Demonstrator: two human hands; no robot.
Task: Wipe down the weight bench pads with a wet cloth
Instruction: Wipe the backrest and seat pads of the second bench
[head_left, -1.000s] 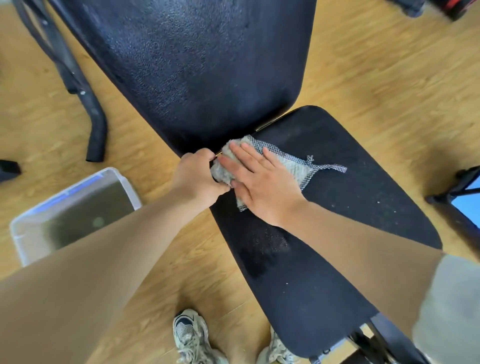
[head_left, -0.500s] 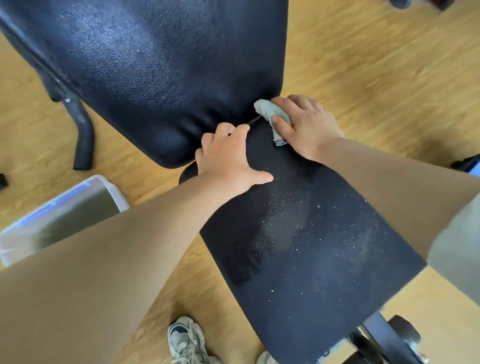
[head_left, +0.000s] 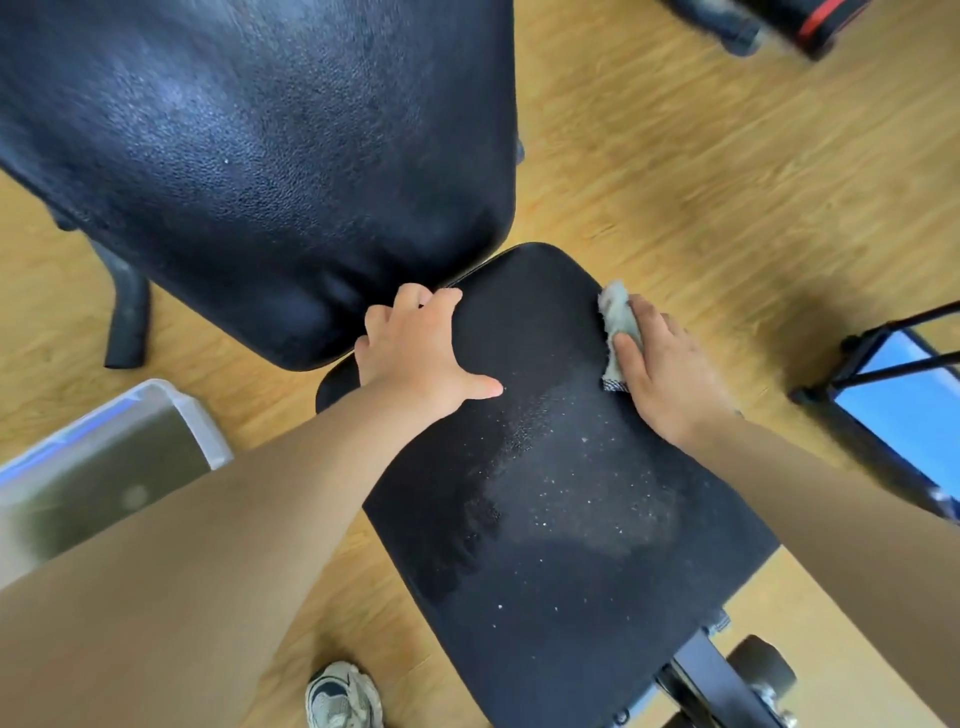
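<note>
right hand (head_left: 667, 371): fingers and thumb curled round a bunched cloth, pressing it to the pad's right edge.
cloth (head_left: 615, 319): pale grey, crumpled, on the far right edge of the seat pad; a mesh-trimmed corner shows below the thumb.
left hand (head_left: 415, 353): palm on the pad's far left part, fingers bent over its far edge, thumb spread flat.
seat pad (head_left: 561, 571): black, running near to far between both arms; pale specks and a dull smear at its middle.
back pad (head_left: 260, 156): black, grained, glossy, just beyond the seat pad on the far left.
bench frame (head_left: 701, 670): dark bar and a wheel under the near end.
floor (head_left: 727, 182): light wood boards.
tub (head_left: 202, 431): clear plastic, near left on the floor.
shoe (head_left: 343, 696): light-coloured trainer at the near edge.
</note>
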